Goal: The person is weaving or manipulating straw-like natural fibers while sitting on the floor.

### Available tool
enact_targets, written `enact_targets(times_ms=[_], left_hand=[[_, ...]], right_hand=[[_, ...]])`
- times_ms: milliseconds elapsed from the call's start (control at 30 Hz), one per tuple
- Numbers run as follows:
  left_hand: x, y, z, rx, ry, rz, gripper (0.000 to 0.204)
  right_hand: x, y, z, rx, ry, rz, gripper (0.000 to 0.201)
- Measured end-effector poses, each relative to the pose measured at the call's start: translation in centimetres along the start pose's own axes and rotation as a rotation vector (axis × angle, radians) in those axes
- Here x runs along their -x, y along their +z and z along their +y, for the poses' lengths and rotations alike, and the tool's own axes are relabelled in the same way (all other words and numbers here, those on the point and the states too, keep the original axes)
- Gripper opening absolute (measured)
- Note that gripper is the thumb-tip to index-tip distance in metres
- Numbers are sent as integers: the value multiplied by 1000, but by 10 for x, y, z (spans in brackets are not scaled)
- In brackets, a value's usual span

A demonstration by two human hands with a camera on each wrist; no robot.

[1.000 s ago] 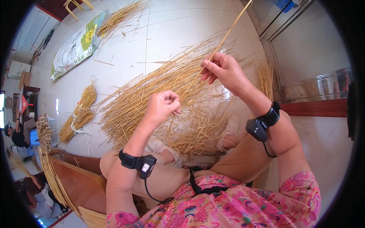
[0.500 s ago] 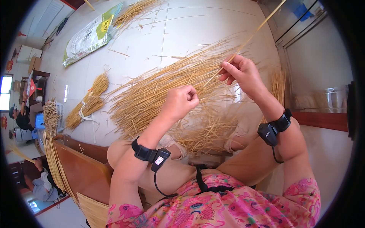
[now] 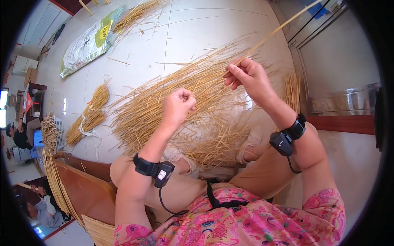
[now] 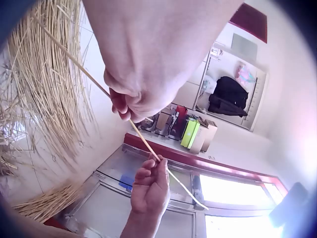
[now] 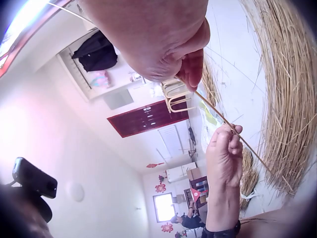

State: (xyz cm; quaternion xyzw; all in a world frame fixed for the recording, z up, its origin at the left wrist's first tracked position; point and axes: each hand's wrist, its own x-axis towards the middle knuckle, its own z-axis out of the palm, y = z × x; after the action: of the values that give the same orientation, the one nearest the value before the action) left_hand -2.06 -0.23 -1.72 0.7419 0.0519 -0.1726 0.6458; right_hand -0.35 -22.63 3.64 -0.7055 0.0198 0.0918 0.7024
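A long, thin straw stalk point(image 3: 287, 23) runs through both hands. My right hand point(image 3: 253, 82) pinches it between thumb and fingers, and its long end slants up to the far right. Lower and to the left, my left hand point(image 3: 177, 108) has its fingers curled; the left wrist view shows the stalk point(image 4: 143, 141) passing through them. In the right wrist view, the left hand point(image 5: 225, 153) grips the stalk point(image 5: 213, 107) farther along, with its thin end pointing toward the floor. Beneath the hands lies a wide spread of loose straw point(image 3: 164, 102).
A tied straw bundle point(image 3: 96, 102) and a green-white sack point(image 3: 88, 45) lie on the floor to the left. A wooden box-like piece point(image 3: 84, 184) stands by the left knee. More straw point(image 3: 292, 90) leans near the glass door point(image 3: 340, 57). Other people point(image 3: 45, 209) sit far left.
The stalk's far end has swung over to the right and lies at a flatter slant. The hands are slightly farther apart, still on the stalk. The head view has shifted a little.
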Motion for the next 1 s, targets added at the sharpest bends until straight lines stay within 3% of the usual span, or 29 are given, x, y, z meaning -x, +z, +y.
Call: enact_targets(times_ms=[133,233,333,433,533,633,667,767,800,900,1000], left_hand=[[0,-5,5,64,-124,62,4],[-4,-14,-4,82,-111,190,6],[-6,-22,1,7,-41,132,2],[11,-11,15,-121,-36,-527,14],[33,13,16,-703,446,-684,28],[29,21,26,-835,945,-216,36],[24,17,29,-861,940,-75,40],[11,12,29,-724,851,81,37],[15,14,29,-516,675,-19,25],[8,1,18,-749,407,-229,16],[7,-10,10,-771,379,-106,12]], right_hand=[[0,0,3,-30,-15,32,16],[-4,-7,1,-29,-34,128,16],[-11,-25,-10,-6,-6,208,17],[-17,-29,-4,-2,-14,224,18],[-13,-16,5,-27,37,179,18],[-7,-4,17,-45,102,136,17],[-5,1,22,-63,124,120,17],[3,16,32,-128,182,-2,18],[8,21,32,-208,169,-30,18],[8,21,29,-163,177,-85,18],[-1,3,16,-192,125,66,19]])
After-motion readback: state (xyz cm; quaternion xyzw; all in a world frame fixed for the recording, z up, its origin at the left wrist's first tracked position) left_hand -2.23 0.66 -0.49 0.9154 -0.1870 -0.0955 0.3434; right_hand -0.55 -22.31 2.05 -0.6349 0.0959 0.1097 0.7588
